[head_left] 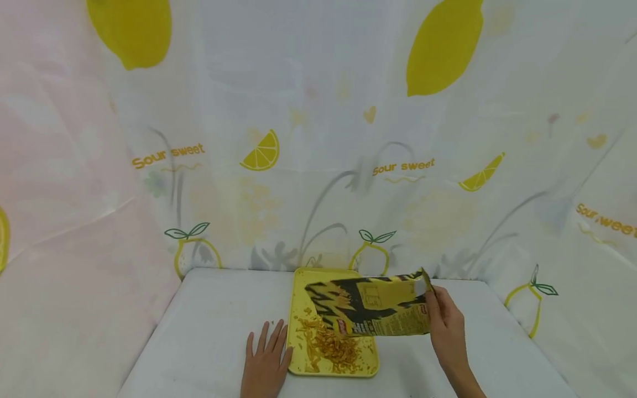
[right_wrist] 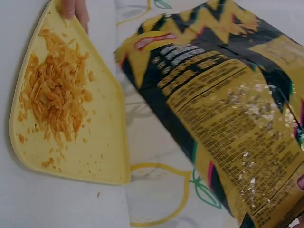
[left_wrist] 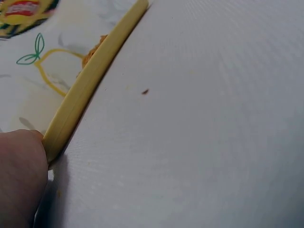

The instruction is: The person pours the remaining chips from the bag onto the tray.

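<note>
My right hand (head_left: 448, 326) pinches one end of a black-and-gold chip bag (head_left: 380, 304) between thumb and fingers. The bag slants over a yellow tray (head_left: 301, 282), its far end lower and to the left. A heap of broken orange chips (right_wrist: 57, 92) lies in the tray, with crumbs scattered around it. My left hand (head_left: 266, 359) lies beside the tray's left side, fingers straight and spread on the table. Its thumb (left_wrist: 21, 173) touches the tray's rim near a corner. In the head view, the bag covers part of the tray's right side.
The tray stands on a white table (head_left: 214, 309). A dark crumb (left_wrist: 145, 91) lies on the table near the tray. Behind the table hangs a pale curtain (head_left: 328, 210) printed with lemons and lettering.
</note>
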A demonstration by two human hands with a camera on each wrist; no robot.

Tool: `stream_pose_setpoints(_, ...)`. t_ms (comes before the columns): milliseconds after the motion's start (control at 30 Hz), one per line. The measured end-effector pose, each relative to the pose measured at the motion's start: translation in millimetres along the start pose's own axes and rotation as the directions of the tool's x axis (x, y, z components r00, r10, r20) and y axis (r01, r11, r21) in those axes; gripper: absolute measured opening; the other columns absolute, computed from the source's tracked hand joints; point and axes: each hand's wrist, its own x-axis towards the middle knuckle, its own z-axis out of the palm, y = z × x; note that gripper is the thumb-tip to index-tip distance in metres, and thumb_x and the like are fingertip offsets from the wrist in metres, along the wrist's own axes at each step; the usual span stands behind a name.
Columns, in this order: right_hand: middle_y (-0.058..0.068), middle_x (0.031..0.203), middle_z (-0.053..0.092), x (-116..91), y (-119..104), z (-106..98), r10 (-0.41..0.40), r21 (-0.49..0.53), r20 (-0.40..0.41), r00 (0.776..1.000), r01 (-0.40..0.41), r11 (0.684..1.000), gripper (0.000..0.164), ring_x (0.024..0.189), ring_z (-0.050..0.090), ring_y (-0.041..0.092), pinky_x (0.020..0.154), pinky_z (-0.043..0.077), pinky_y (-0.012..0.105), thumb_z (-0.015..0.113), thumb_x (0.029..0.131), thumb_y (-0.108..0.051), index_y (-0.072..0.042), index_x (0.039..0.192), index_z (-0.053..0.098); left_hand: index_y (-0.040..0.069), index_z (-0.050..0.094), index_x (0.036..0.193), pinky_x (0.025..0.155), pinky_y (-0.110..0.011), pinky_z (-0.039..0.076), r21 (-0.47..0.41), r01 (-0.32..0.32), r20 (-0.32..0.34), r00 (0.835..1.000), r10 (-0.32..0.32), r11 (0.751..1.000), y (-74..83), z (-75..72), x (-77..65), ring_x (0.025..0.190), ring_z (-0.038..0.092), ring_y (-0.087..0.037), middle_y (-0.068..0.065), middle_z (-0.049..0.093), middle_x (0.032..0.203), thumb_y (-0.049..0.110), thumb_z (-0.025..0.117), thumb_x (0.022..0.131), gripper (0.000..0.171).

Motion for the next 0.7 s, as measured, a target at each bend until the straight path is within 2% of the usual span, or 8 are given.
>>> stream_pose_setpoints(67,-0.004,0.084,0.057,-0.8,0.1,-0.1,0.037,0.062,-0.034,0.999,-0.035,0.997,0.024,0.062,0.049,0.012,0.05,0.043,0.022,0.038,0.096,-0.03,-0.021,0.109,0.056,0.026,0.044,0.134,0.111,-0.054,0.019,0.0,0.009,0.018,1.0,-0.009,1.0,0.7,-1.1,0.3,0.133,0.037,-0.024,0.007,0.042,0.141,0.05,0.05,0.085,0.055)
stream_pose_setpoints(200,-0.006,0.087,0.057,0.8,1.0,-1.4,0.079,0.066,0.005,0.997,-0.079,0.995,0.027,0.066,0.052,0.011,0.053,0.046,0.023,0.037,0.096,-0.032,-0.019,0.112,0.055,0.027,0.043,0.134,0.111,-0.054,0.019,0.002,0.019,0.034,0.999,-0.019,1.0,1.6,-1.6,0.6,0.133,0.036,-0.024,0.008,0.042,0.141,0.051,0.049,0.085,0.055)
stream_pose_setpoints(267,-0.008,0.088,0.059,2.3,0.2,-2.3,0.13,0.088,-0.001,0.992,-0.129,0.988,0.029,0.067,0.052,0.009,0.054,0.046,0.022,0.038,0.095,-0.035,-0.019,0.113,0.055,0.027,0.044,0.134,0.111,-0.054,0.02,0.008,0.009,0.016,1.0,-0.009,1.0,1.1,-1.2,0.8,0.132,0.037,-0.024,0.007,0.043,0.141,0.05,0.05,0.084,0.055)
stream_pose_setpoints(367,-0.01,0.091,0.061,4.0,-1.6,-4.3,0.215,0.193,-0.078,0.974,-0.197,0.961,0.033,0.072,0.051,0.007,0.056,0.043,0.021,0.04,0.093,-0.039,-0.017,0.114,0.053,0.026,0.044,0.134,0.11,-0.055,0.021,0.011,-0.015,-0.02,1.0,0.015,1.0,-0.3,0.1,0.6,0.132,0.039,-0.025,0.007,0.044,0.14,0.049,0.051,0.084,0.056)
stream_pose_setpoints(400,-0.012,0.092,0.061,4.3,-1.9,-4.6,0.228,0.199,-0.085,0.97,-0.208,0.958,0.034,0.074,0.052,0.006,0.057,0.044,0.02,0.04,0.093,-0.041,-0.017,0.114,0.052,0.026,0.044,0.134,0.11,-0.056,0.022,0.013,-0.02,-0.029,0.999,0.02,1.0,-0.8,0.5,0.5,0.132,0.039,-0.024,0.007,0.043,0.14,0.049,0.052,0.083,0.056)
stream_pose_setpoints(467,-0.012,0.092,0.06,4.4,-1.0,-4.5,0.221,0.165,-0.046,0.974,-0.211,0.964,0.035,0.075,0.053,0.005,0.058,0.045,0.02,0.04,0.093,-0.042,-0.018,0.115,0.052,0.025,0.044,0.134,0.11,-0.056,0.021,0.015,-0.019,-0.026,0.999,0.019,1.0,-1.4,1.1,0.3,0.132,0.038,-0.024,0.006,0.043,0.141,0.049,0.052,0.083,0.057)
stream_pose_setpoints(567,-0.013,0.085,0.057,1.9,2.6,-3.4,0.209,0.038,0.019,0.978,-0.209,0.977,0.036,0.068,0.054,0.004,0.056,0.048,0.022,0.036,0.094,-0.044,-0.019,0.114,0.052,0.027,0.043,0.134,0.111,-0.055,0.019,0.026,-0.004,0.009,1.0,0.004,1.0,-1.3,1.6,0.1,0.133,0.036,-0.024,0.007,0.042,0.142,0.051,0.051,0.083,0.057)
stream_pose_setpoints(700,-0.015,0.084,0.06,1.7,5.9,-1.5,0.255,0.022,-0.005,0.967,-0.255,0.967,0.037,0.067,0.055,0.002,0.056,0.049,0.021,0.034,0.093,-0.047,-0.022,0.116,0.049,0.027,0.043,0.134,0.111,-0.055,0.02,0.029,0.013,0.024,1.0,-0.014,0.999,0.1,0.9,-0.4,0.133,0.037,-0.024,0.007,0.042,0.141,0.052,0.05,0.084,0.057)
